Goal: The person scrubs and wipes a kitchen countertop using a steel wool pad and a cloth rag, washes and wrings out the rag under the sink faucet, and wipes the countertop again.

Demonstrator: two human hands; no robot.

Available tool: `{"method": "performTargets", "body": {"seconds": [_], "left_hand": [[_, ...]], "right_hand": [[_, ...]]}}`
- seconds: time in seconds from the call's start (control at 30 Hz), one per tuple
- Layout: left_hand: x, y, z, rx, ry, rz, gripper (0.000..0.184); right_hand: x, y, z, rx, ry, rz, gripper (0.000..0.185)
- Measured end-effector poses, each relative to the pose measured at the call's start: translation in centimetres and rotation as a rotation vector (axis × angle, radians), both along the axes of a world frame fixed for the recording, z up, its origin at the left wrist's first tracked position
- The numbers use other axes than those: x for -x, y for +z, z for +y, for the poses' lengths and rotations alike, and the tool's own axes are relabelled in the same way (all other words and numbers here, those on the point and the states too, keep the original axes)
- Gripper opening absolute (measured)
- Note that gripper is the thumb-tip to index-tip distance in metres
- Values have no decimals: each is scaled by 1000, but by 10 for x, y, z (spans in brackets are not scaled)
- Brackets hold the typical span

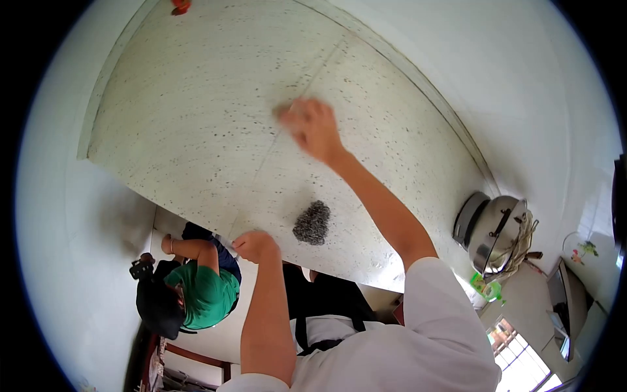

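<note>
Grey scouring pad [312, 223] lying loose on a speckled counter [196, 111], between two bare hands.

Beyond the left fingertips, a person in green [209, 294] is near the counter's edge; a backward step or swung elbow could bump them. The left hand [258, 246] is at that edge, fingers curled inward; whether they grip anything is unclear, and leaning on them could make them slip off. The pad sits just right of those fingers, where a sweeping forearm might knock it down. Farther out, the right hand [315, 129] is blurred, fingers bent over a small brownish patch [282, 111]; blur hides whether they pinch it, and a hasty stroke could scrape the fingertips. Right of them, a careless elbow could jostle the metal pot [493, 228].
</note>
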State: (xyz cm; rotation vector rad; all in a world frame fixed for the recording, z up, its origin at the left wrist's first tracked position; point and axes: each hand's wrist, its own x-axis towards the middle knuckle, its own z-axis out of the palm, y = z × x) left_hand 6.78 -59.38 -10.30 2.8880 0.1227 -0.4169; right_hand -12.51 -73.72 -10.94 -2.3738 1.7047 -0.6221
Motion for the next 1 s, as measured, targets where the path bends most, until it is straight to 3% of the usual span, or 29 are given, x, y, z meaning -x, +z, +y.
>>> {"method": "performTargets", "body": {"seconds": [0.13,0.2,0.27,0.37,0.43,0.47,0.53,0.57,0.6,0.67,0.77,0.87,0.97,1.0], "left_hand": [[-8,-19,8,107,-5,30,55],[-14,-39,16,98,13,-90,56],[-15,-38,16,132,20,-63,52],[-18,-44,16,5,-2,-146,42],[-29,-60,17,-40,177,-183,53],[-44,-87,35,-102,26,-114,55],[-16,-44,20,-41,-41,-157,36],[-11,-35,18,25,-31,-151,39],[-11,-35,17,32,-13,-134,39],[-11,-37,19,29,1,-164,42],[-7,-28,10,-19,29,-166,44],[-8,-30,14,10,6,-156,45],[-11,-40,15,43,61,-194,46],[-10,-39,14,34,43,-180,45]], "right_hand": [[53,7,31,-30,38,83,36],[83,5,9,14,-435,94,32],[100,3,-23,76,-694,16,31],[105,-6,-55,120,-717,36,30],[102,-9,-55,138,-699,56,29],[104,-12,-45,157,-543,81,29],[119,-11,-15,129,-261,67,31],[124,1,5,21,-161,71,34],[135,4,25,4,-127,159,35],[137,28,70,-89,-307,345,45],[116,36,142,-21,-435,39,52],[32,62,201,-368,-448,10,50],[5,57,225,-457,-651,-362,60],[-6,61,224,-455,-639,-379,60]]}}
